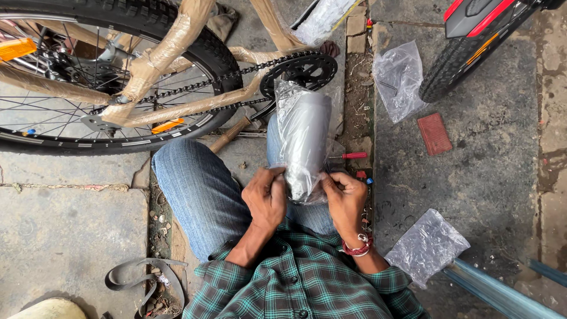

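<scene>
While the silver mudguard (305, 139) rests over my knee in its slippery plastic wrap, my left hand (267, 198) and right hand (344, 199) pinch its near end; it seems light, stiff and best gripped at the edges.

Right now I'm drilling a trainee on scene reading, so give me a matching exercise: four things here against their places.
1. grey curved part in clear plastic wrap
2. flat red ribbed rectangle
3. red-handled screwdriver
4. orange reflector

a. among the wheel spokes
b. between both hands
c. on concrete near the black tyre
d. on the ground beside the knee

Pairs: 1-b, 2-c, 3-d, 4-a
</scene>
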